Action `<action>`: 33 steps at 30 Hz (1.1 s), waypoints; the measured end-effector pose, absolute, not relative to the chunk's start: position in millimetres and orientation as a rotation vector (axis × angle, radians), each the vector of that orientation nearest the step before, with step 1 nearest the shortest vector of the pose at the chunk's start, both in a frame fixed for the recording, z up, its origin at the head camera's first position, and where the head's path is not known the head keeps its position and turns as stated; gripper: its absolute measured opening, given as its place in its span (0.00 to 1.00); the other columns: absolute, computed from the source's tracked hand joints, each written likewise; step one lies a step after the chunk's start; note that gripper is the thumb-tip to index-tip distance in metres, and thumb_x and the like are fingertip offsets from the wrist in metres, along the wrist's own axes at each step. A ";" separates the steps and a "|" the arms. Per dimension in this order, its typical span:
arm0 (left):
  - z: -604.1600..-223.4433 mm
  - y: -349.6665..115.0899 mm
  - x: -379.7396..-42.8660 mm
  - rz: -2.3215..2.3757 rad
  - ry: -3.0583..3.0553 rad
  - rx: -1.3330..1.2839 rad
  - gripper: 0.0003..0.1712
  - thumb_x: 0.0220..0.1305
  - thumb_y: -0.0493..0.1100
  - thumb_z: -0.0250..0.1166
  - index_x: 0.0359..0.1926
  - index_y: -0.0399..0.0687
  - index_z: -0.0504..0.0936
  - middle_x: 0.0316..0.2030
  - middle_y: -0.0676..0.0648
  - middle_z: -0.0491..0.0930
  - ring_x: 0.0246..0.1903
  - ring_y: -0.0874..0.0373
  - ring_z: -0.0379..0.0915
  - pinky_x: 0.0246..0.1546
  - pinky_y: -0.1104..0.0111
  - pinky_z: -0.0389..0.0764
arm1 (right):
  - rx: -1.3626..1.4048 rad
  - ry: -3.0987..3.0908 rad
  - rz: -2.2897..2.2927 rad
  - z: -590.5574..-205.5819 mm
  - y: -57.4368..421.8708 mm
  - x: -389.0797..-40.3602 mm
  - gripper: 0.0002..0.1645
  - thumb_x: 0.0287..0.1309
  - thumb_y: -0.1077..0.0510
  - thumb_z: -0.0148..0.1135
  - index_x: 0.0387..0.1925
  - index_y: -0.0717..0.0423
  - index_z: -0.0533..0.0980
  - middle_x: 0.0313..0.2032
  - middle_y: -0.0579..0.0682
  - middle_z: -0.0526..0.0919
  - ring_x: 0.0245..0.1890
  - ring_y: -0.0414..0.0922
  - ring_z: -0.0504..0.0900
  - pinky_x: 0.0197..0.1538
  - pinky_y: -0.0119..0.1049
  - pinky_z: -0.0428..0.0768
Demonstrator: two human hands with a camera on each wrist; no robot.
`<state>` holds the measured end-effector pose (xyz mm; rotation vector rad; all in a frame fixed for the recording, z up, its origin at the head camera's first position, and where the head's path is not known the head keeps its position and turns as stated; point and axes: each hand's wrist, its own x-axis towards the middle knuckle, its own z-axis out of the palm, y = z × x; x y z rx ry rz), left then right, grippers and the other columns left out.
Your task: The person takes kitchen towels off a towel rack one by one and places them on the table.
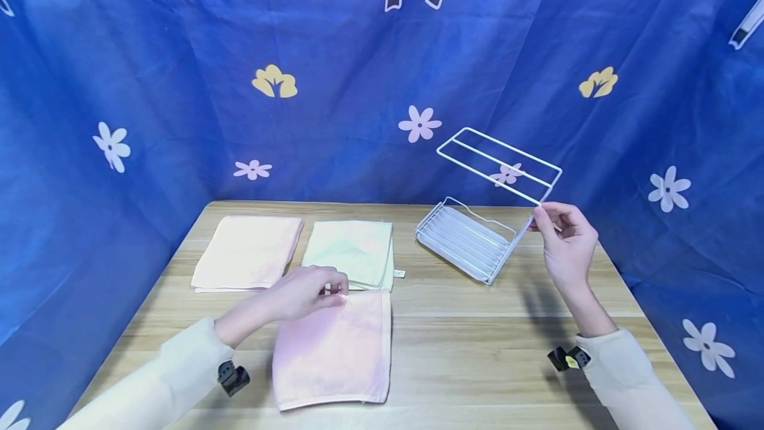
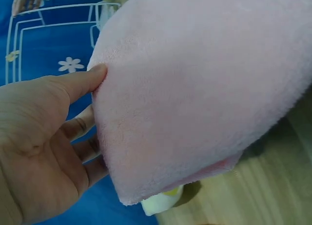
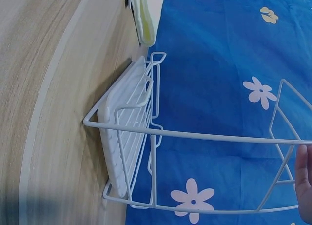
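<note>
In the head view my left hand [image 1: 307, 292] pinches the far edge of a folded pink towel [image 1: 334, 357] at the front of the table. The left wrist view has the thumb on the fluffy face of the pink towel [image 2: 185, 98] and the fingers behind it, with the towel's edge raised. At the right, my right hand [image 1: 567, 244] holds a white wire rack [image 1: 489, 178] near its upper corner. The rack stands on the table, its upper frame above a ribbed white drip tray [image 1: 462, 244]. In the right wrist view only some fingers [image 3: 304, 181] show, at the upright's end.
A folded pale pink towel [image 1: 247, 254] lies at the back left of the wooden table [image 1: 477, 357]. Beside it lies a folded pale green towel [image 1: 352, 247] with a small white tag. A blue patterned curtain [image 1: 358, 144] hangs behind the table and along both sides.
</note>
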<state>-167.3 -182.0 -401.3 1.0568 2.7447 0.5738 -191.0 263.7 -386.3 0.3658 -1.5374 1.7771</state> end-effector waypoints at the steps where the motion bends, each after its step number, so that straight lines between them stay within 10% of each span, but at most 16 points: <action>1: -403.8 -181.5 -168.7 0.572 2.739 1.056 0.04 0.71 0.48 0.69 0.38 0.61 0.82 0.31 0.62 0.80 0.22 0.73 0.61 0.24 0.74 0.64 | 0.367 -1.537 1.778 -386.3 263.7 -191.0 0.05 0.64 0.77 0.64 0.41 0.79 0.80 0.29 0.46 0.88 0.27 0.37 0.88 0.36 0.26 0.87; 33: -445.3 -178.1 -189.0 0.624 2.706 0.958 0.03 0.70 0.48 0.71 0.41 0.57 0.86 0.35 0.57 0.86 0.33 0.67 0.77 0.35 0.70 0.77 | 0.354 -1.548 1.761 -387.7 264.3 -191.9 0.07 0.64 0.76 0.65 0.42 0.82 0.78 0.28 0.44 0.88 0.27 0.36 0.88 0.36 0.26 0.87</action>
